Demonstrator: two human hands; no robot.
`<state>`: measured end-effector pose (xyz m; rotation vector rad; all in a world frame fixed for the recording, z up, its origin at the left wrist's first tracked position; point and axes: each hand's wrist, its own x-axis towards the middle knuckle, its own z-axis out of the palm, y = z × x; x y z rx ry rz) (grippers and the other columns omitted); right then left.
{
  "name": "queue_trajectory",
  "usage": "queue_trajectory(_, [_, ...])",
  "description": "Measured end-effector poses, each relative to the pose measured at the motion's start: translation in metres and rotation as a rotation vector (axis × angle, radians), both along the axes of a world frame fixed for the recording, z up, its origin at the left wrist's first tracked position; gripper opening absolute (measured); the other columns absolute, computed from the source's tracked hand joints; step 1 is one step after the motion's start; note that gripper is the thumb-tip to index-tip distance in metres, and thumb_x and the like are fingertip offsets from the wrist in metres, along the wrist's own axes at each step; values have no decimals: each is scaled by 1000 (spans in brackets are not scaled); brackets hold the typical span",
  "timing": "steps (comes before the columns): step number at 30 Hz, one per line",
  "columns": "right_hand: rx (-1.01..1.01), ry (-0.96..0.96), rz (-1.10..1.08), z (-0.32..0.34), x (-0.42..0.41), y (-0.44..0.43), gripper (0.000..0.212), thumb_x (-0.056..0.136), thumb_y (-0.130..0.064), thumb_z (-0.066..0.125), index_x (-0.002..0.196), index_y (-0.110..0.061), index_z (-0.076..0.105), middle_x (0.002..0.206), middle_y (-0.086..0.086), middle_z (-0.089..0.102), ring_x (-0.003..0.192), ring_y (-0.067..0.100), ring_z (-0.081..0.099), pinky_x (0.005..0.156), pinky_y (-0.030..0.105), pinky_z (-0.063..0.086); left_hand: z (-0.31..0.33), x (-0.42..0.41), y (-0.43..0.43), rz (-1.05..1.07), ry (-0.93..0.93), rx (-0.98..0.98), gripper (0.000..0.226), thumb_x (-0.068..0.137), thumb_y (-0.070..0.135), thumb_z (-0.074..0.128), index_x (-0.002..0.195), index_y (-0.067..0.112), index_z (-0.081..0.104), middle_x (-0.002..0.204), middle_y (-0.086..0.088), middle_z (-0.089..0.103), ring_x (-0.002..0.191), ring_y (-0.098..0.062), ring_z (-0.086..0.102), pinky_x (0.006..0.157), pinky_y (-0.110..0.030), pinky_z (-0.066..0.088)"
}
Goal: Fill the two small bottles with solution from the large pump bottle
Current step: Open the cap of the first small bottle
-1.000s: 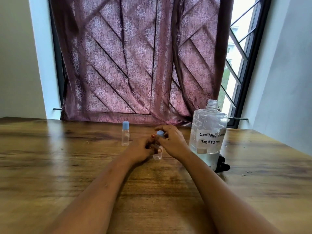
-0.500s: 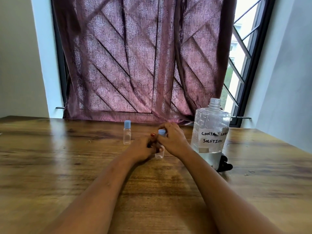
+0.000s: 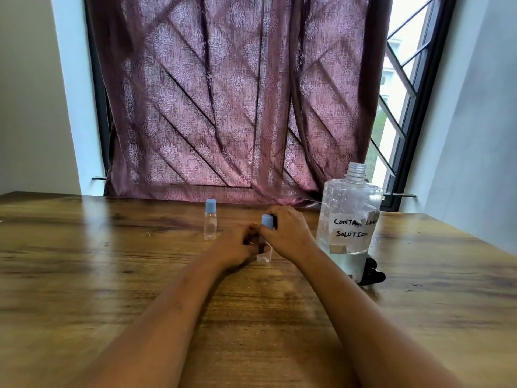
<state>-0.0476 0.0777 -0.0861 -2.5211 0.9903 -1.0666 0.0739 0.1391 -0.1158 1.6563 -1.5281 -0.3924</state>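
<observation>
A small clear bottle [image 3: 264,254] stands on the wooden table [image 3: 84,275] between my hands. My left hand [image 3: 236,249] grips its body. My right hand [image 3: 289,233] curls round its blue cap [image 3: 267,221]. A second small clear bottle [image 3: 210,219] with a blue cap stands upright to the left, apart from both hands. The large clear bottle [image 3: 349,217], labelled "contact lens solution", stands to the right with its neck uncapped and liquid low in its base.
A black pump head [image 3: 372,274] lies on the table at the foot of the large bottle. A maroon curtain [image 3: 237,102] hangs behind the table's far edge, with a barred window [image 3: 397,107] at the right.
Both hands have stayed on the small bottle and its cap. The view has shifted slightly; the bottles have not moved on the table.
</observation>
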Motion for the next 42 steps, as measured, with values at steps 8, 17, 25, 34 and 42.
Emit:
queue_trajectory(8, [77,-212,130,11,-6,1,17,81,-12,68,98,-16,68,91,-5,65,87,11,59,72,14,42,-2,4,-5,-27,14,-8,20,82,14,67,83,34,64,81,13,67,83,-5,60,78,-24,46])
queue_trajectory(17, [282,-448,124,2,-9,-9,22,74,-15,78,92,-16,65,86,-6,65,82,10,63,75,25,53,1,7,1,-8,142,49,22,82,10,65,95,28,64,98,-3,69,97,-19,64,88,-36,52])
queue_trajectory(25, [247,-253,-55,-19,-5,-17,20,88,-28,62,100,-14,69,95,0,64,92,15,56,72,21,34,4,17,8,-31,172,66,21,80,12,70,87,30,62,86,6,68,90,-13,63,79,-24,50])
queue_trajectory(34, [209,61,-167,-34,-3,-12,21,81,-25,71,95,-17,59,102,5,61,92,18,56,79,31,49,0,14,13,9,89,147,36,70,18,78,101,31,64,95,10,69,91,-4,62,84,-25,47])
queue_trajectory(42, [242,137,-165,-28,-5,-2,49,81,-27,68,124,-20,46,117,10,55,108,24,52,82,28,42,6,11,17,-17,200,122,44,68,15,80,106,26,60,101,7,67,94,-7,63,86,-24,51])
